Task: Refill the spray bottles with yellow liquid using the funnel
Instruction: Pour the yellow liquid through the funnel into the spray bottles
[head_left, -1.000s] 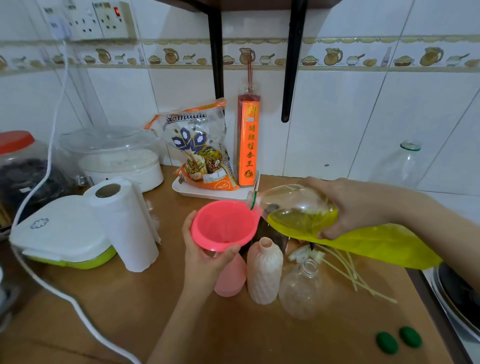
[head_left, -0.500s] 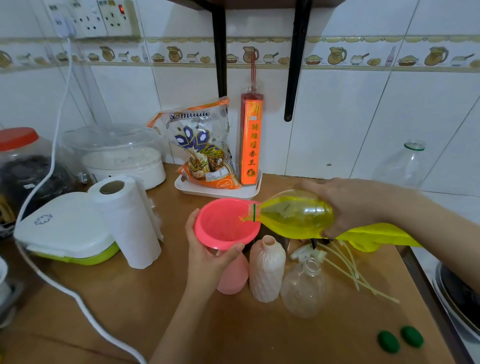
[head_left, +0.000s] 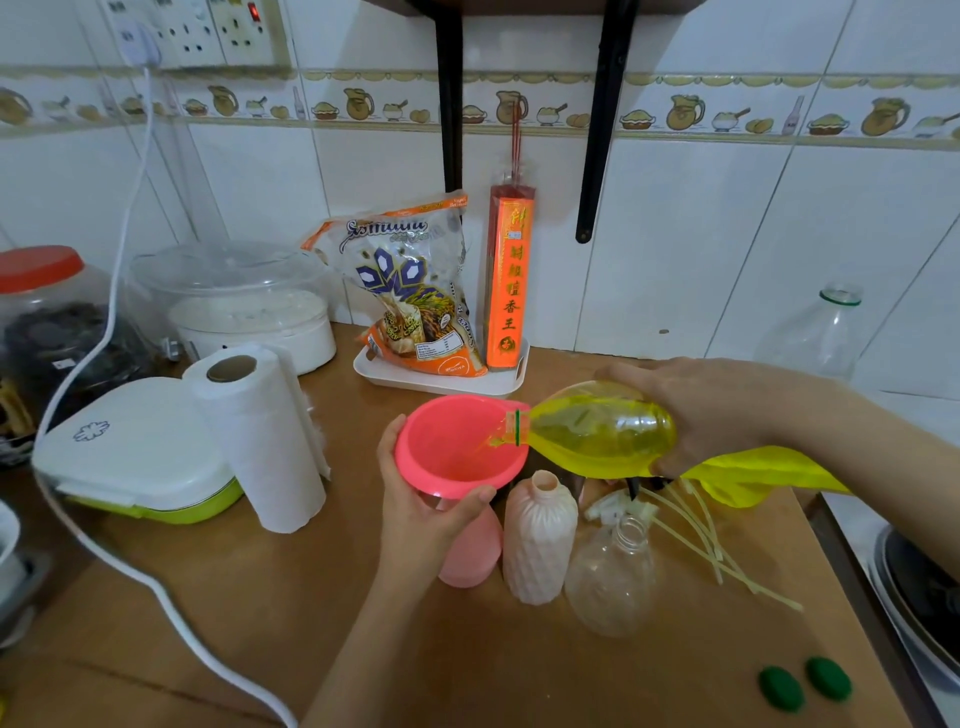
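A pink funnel (head_left: 457, 447) sits in the neck of a pink spray bottle (head_left: 475, 551) on the wooden counter. My left hand (head_left: 421, 509) grips the funnel's lower rim and stem. My right hand (head_left: 706, 410) holds a clear bottle of yellow liquid (head_left: 597, 434) tipped on its side, its mouth over the funnel's right rim. Yellow liquid runs from the mouth into the funnel. To the right of the pink bottle stand a peach ribbed bottle (head_left: 537, 540) and a clear bottle (head_left: 610, 582), both uncapped. Spray heads with long tubes (head_left: 696, 535) lie behind them.
A paper towel roll (head_left: 260, 436) and a white-and-green box (head_left: 135, 452) stand to the left, a white cable (head_left: 171, 608) crossing the counter. A tray (head_left: 441, 382) with a snack bag and incense box stands at the back. Two green caps (head_left: 802, 683) lie front right. An empty bottle (head_left: 815, 332) stands far right.
The bottle of yellow liquid has tipped further, its mouth now over the funnel, and liquid has started flowing into it. My left hand has stayed on the funnel.
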